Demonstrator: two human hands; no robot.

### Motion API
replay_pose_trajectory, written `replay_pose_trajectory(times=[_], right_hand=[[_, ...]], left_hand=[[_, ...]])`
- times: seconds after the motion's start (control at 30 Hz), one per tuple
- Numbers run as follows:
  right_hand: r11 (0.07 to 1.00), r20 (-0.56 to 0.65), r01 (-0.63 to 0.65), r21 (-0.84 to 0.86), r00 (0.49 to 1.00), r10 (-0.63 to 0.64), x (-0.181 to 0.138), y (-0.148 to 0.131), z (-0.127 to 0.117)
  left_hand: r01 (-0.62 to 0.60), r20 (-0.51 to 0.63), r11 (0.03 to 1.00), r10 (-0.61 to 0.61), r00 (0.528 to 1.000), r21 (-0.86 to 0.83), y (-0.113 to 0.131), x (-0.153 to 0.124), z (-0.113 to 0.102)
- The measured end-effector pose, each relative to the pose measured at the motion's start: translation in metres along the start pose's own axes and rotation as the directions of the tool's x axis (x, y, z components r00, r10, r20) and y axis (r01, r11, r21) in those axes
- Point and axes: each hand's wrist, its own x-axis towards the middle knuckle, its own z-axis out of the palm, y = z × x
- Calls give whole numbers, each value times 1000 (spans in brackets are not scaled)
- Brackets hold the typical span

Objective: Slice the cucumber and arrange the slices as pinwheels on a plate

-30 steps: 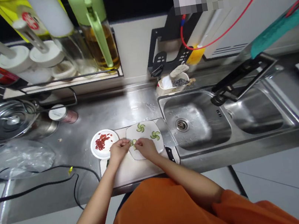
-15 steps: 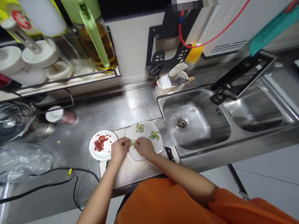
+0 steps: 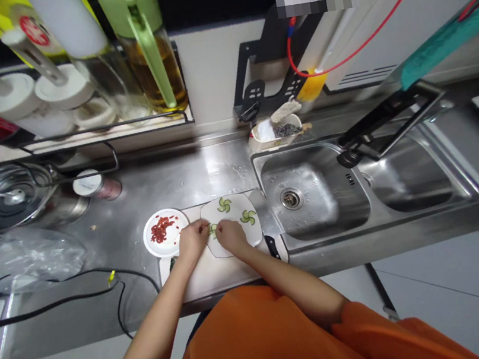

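Observation:
On a white squarish plate (image 3: 241,245) lie pinwheels of green-rimmed slices, probably cucumber: one at the back (image 3: 224,204), one at the right (image 3: 248,217) and a partly covered one at the left (image 3: 212,230). My left hand (image 3: 193,239) is pinched at the plate's left edge, beside the covered pinwheel. Just right of that pinwheel, my right hand (image 3: 231,238) is closed with its fingers bent down. Whatever the fingertips hold is too small to make out. Left of my left hand is a round white plate (image 3: 150,247) of small red pieces, like goji berries (image 3: 163,229).
The squarish plate rests on a pale cutting board (image 3: 218,275). A black-handled knife (image 3: 272,247) lies at its right. Further right is a double steel sink (image 3: 313,192). A black cable (image 3: 81,295), plastic bag (image 3: 30,258) and lidded pot (image 3: 12,198) are at left.
My left hand has shifted very slightly to the right, and my right hand has barely moved. The plates and slices look the same.

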Motion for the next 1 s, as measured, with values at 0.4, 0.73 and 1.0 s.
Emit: replay_pose_trajectory(times=[0.4,0.73,1.0], right_hand=[[999,23,10,-39,1000,-9,0,-2,0],[996,30,27,-87,999,-25,0,-4,2],[995,12,32,-94,999,-31,0,-2,4]], left_hand=[[-92,-34,995,93,995,41,1,0,4],[-113,-60,991,118,991,78,-1,-1,8],[-142,-20,982,146,989,122,2,-2,4]])
